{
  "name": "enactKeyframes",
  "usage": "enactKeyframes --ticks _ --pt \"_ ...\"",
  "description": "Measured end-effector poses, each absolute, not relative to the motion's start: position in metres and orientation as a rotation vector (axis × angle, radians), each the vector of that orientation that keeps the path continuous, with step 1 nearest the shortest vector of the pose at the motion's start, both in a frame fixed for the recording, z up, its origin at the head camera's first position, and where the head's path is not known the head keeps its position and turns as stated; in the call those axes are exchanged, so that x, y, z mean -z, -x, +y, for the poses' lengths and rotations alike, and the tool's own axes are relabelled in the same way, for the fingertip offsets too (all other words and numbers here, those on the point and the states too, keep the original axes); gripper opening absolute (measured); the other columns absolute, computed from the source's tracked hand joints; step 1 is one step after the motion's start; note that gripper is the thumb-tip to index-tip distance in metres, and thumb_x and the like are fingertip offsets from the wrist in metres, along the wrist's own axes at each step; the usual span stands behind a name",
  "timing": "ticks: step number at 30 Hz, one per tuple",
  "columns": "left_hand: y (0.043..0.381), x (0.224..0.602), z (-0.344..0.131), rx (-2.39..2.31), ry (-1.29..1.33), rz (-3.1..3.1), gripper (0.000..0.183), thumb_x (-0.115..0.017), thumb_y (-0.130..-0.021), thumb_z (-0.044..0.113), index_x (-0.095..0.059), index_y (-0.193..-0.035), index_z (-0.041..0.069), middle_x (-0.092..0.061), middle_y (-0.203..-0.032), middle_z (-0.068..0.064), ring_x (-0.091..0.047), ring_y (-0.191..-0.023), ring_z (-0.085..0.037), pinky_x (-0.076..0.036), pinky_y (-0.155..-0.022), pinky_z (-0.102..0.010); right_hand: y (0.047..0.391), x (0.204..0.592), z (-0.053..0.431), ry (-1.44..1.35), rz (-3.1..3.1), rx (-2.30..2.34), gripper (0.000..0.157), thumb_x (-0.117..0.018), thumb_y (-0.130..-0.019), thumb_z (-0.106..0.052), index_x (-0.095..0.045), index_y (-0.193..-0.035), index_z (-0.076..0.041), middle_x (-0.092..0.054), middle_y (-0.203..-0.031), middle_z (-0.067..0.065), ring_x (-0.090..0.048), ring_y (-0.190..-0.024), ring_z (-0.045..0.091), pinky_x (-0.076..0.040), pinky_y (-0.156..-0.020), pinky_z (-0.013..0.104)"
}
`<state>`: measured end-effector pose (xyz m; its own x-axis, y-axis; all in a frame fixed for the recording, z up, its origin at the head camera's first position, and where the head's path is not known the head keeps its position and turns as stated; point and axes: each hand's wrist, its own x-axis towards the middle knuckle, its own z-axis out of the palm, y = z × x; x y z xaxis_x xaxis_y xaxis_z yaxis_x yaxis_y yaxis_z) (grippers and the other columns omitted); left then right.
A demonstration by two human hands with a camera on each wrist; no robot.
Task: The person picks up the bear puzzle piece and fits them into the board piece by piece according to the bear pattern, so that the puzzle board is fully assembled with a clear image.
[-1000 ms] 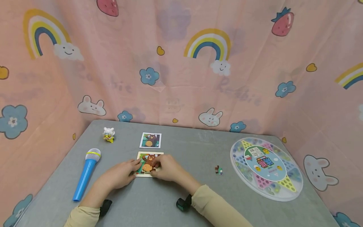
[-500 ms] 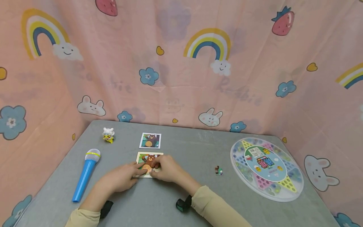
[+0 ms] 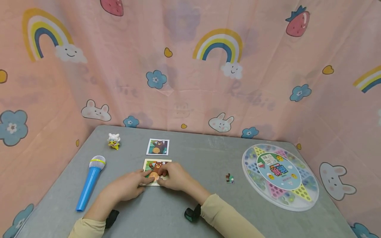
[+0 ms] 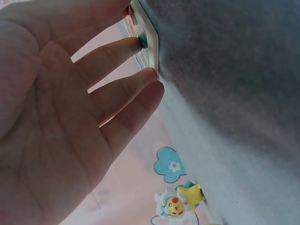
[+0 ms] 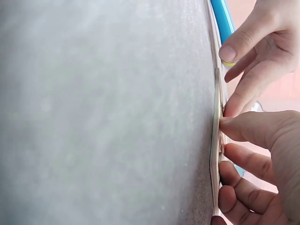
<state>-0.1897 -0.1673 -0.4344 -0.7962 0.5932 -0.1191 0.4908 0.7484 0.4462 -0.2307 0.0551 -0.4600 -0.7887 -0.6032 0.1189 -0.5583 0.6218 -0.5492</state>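
Observation:
A bear jigsaw puzzle in a pale tray [image 3: 157,160] lies on the grey table. My left hand [image 3: 129,185] rests its outstretched fingers on the puzzle's left part; the left wrist view has these fingertips at the tray's edge. At the lower right of the picture, my right hand [image 3: 176,178] pinches a small puzzle piece [image 5: 222,139] between thumb and forefinger, down against the puzzle; the fingers mostly hide it. Behind the tray lies a card [image 3: 157,147] with a like bear picture. One loose puzzle piece [image 3: 230,178] lies to the right, apart from both hands.
A blue toy microphone [image 3: 90,185] lies left of my left arm. Behind it stands a small white and yellow figurine [image 3: 114,141]. A round Chinese checkers board [image 3: 279,177] takes up the table's right side. A pink printed curtain [image 3: 184,96] hangs behind the table.
My left fingers have shifted right from the tray's left edge onto the bear picture. The right hand has stayed at the puzzle's lower right with hardly any movement.

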Motion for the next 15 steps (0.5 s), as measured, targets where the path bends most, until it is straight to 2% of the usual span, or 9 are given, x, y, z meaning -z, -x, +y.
enactKeyframes --ticks 9,15 --pt "0.189 0.434 -0.168 -0.585 -0.86 2.692 0.041 -0.074 -0.096 0.004 -0.072 -0.137 0.006 -0.057 -0.153 -0.023 -0.048 -0.142 -0.056 -0.045 -0.108 -0.07 0.236 0.467 0.055 0.882 2.669 1.057 0.008 -0.083 -0.087 -0.016 -0.079 -0.093 -0.011 -0.063 -0.077 -0.007 -0.049 -0.068 0.0 -0.041 -0.062 0.018" --pt "0.188 0.432 -0.167 -0.591 -0.834 2.684 0.041 -0.074 -0.096 0.004 -0.073 -0.137 0.005 -0.056 -0.154 -0.023 -0.048 -0.142 -0.054 -0.045 -0.109 -0.069 0.239 0.473 0.056 0.865 2.628 1.166 0.008 -0.086 -0.088 -0.015 -0.081 -0.092 -0.009 -0.065 -0.076 -0.007 -0.051 -0.067 -0.001 -0.043 -0.059 0.018"
